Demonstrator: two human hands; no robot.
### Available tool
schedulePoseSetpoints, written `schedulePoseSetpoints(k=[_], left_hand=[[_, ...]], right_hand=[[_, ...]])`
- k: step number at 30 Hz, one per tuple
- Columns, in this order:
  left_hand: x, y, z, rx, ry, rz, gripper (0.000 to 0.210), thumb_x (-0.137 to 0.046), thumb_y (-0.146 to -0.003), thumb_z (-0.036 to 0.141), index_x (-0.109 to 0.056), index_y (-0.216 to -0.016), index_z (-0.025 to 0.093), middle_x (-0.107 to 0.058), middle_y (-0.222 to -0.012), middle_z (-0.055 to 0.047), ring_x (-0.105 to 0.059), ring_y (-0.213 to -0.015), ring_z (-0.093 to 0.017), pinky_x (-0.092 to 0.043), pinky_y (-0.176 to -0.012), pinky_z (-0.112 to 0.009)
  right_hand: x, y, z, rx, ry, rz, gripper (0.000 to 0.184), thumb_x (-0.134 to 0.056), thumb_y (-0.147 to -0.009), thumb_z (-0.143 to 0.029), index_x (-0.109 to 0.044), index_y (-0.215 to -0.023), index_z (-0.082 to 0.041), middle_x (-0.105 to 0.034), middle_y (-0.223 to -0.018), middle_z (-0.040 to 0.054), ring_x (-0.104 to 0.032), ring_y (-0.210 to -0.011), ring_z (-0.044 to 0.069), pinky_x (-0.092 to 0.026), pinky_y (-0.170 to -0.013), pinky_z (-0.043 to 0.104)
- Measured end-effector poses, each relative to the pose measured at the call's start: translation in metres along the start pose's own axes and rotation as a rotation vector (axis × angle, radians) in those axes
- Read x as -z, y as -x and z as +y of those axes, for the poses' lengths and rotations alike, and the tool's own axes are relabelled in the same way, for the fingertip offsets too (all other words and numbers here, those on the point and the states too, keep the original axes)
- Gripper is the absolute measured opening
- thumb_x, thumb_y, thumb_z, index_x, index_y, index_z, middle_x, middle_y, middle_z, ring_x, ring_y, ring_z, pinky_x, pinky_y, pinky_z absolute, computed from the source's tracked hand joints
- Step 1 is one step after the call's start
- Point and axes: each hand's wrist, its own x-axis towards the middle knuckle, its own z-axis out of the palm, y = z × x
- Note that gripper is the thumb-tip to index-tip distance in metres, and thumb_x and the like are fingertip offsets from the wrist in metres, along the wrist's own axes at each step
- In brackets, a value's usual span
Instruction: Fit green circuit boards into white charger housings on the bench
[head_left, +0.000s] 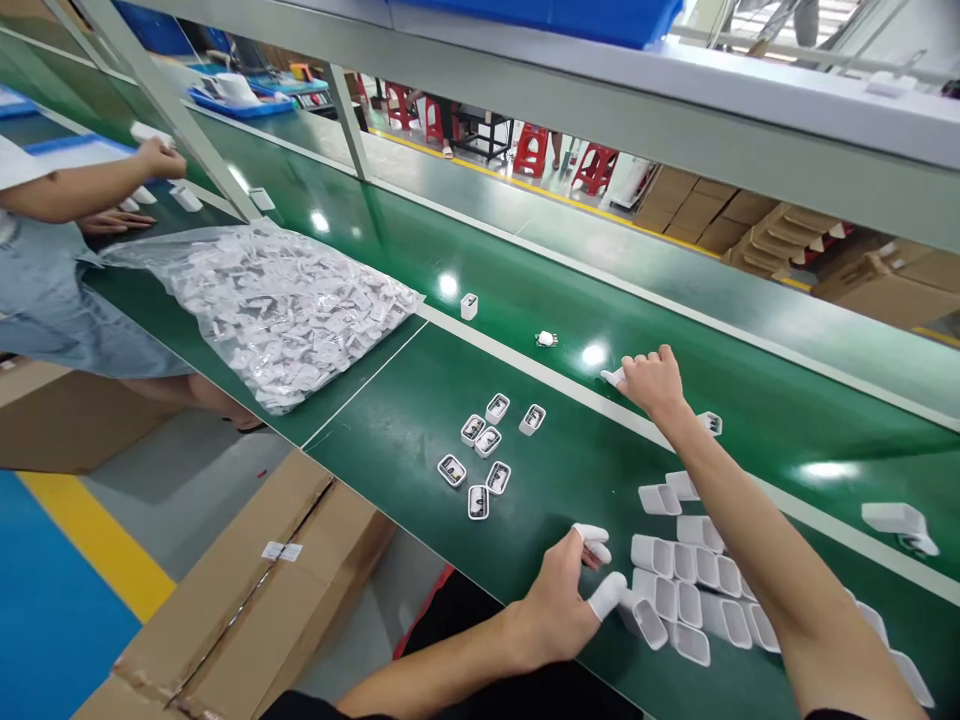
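Observation:
My left hand (559, 610) is near the bench's front edge, white covers on its fingertips. Its thumb and fingers are apart, the thumb tip at the rim of a small white plastic case (646, 622), touching or just beside it. My right hand (651, 382) reaches over the green belt with fingers curled and a white-tipped finger pointing left; anything in its grasp is hidden. Below my right forearm, several empty white cases (690, 565) lie on their sides in rows. Left of my hands, several upright cases (487, 440) have dark and white parts inside.
A clear bag of white pieces (292, 300) lies at left, beside a co-worker's raised hand (159, 158) holding a white piece. A small white part (547, 340) and a white case (469, 306) lie on the belt. A metal shelf beam (525, 90) crosses above; a cardboard box (255, 570) stands below.

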Motion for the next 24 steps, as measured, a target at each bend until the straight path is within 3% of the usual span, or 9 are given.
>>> schedulePoseSetpoints(k=[4, 7, 9, 12, 15, 19, 22, 24], left_hand=[[-0.003, 0.0, 0.0, 0.014, -0.002, -0.023, 0.042, -0.074, -0.099, 0.044, -0.064, -0.132, 0.02, -0.075, -0.123, -0.013, -0.072, -0.112, -0.028, -0.062, -0.108, -0.051], [-0.005, 0.002, -0.002, 0.024, 0.003, -0.012, 0.042, -0.075, -0.098, 0.041, -0.064, -0.133, 0.02, -0.075, -0.123, -0.012, -0.071, -0.112, -0.028, -0.061, -0.108, -0.051], [-0.005, 0.003, -0.004, 0.025, 0.007, 0.002, 0.042, -0.076, -0.097, 0.039, -0.064, -0.133, 0.021, -0.074, -0.122, -0.011, -0.07, -0.111, -0.027, -0.061, -0.107, -0.049], [-0.004, 0.002, -0.007, 0.026, 0.022, 0.024, 0.037, -0.075, -0.098, 0.037, -0.065, -0.131, 0.022, -0.074, -0.119, -0.01, -0.069, -0.108, -0.025, -0.061, -0.105, -0.046], [-0.004, 0.0, -0.008, 0.011, 0.033, 0.037, 0.034, -0.073, -0.1, 0.038, -0.066, -0.128, 0.021, -0.075, -0.116, -0.01, -0.069, -0.105, -0.025, -0.061, -0.102, -0.046], [-0.003, 0.0, -0.008, -0.009, 0.041, 0.015, 0.036, -0.072, -0.103, 0.04, -0.067, -0.132, 0.021, -0.077, -0.119, -0.011, -0.072, -0.107, -0.025, -0.062, -0.103, -0.047], [-0.002, 0.0, -0.005, 0.011, 0.025, -0.015, 0.038, -0.073, -0.103, 0.043, -0.067, -0.134, 0.021, -0.078, -0.12, -0.01, -0.073, -0.109, -0.026, -0.062, -0.104, -0.048], [0.0, 0.0, -0.003, 0.013, 0.009, -0.031, 0.039, -0.074, -0.103, 0.046, -0.068, -0.132, 0.021, -0.078, -0.119, -0.01, -0.074, -0.108, -0.026, -0.062, -0.103, -0.047]], right_hand=[[0.018, -0.033, -0.036, 0.071, -0.116, 0.023, 0.032, -0.058, -0.106, -0.035, -0.081, -0.114, -0.015, -0.083, -0.106, 0.0228, -0.071, -0.111, 0.04, -0.033, -0.121, 0.062], [0.029, -0.075, -0.077, 0.174, -0.275, 0.027, 0.034, -0.056, -0.109, -0.032, -0.075, -0.133, -0.016, -0.078, -0.134, 0.0232, -0.067, -0.128, 0.038, -0.041, -0.119, 0.055], [0.032, -0.102, -0.104, 0.23, -0.397, -0.001, 0.036, -0.064, -0.108, -0.033, -0.072, -0.14, -0.018, -0.073, -0.146, 0.021, -0.065, -0.135, 0.036, -0.049, -0.118, 0.052], [0.034, -0.129, -0.134, 0.227, -0.585, -0.046, 0.042, -0.075, -0.109, -0.044, -0.071, -0.143, -0.02, -0.071, -0.149, 0.0148, -0.071, -0.132, 0.031, -0.061, -0.115, 0.054], [0.037, -0.136, -0.146, 0.191, -0.804, -0.053, 0.042, -0.077, -0.109, -0.048, -0.072, -0.139, -0.019, -0.073, -0.144, 0.0121, -0.074, -0.126, 0.028, -0.065, -0.11, 0.053], [0.049, -0.122, -0.128, 0.123, -1.145, 0.006, 0.045, -0.067, -0.111, -0.057, -0.071, -0.136, -0.02, -0.078, -0.125, 0.0124, -0.073, -0.112, 0.025, -0.064, -0.107, 0.046], [0.059, -0.098, -0.082, 0.034, -1.381, 0.112, 0.058, -0.058, -0.107, -0.076, -0.065, -0.141, -0.029, -0.078, -0.122, 0.0087, -0.073, -0.11, 0.024, -0.064, -0.1, 0.041], [0.061, -0.073, -0.038, -0.065, -1.668, 0.214, 0.062, -0.057, -0.101, -0.083, -0.067, -0.133, -0.03, -0.077, -0.117, 0.0078, -0.073, -0.108, 0.024, -0.065, -0.097, 0.04]])
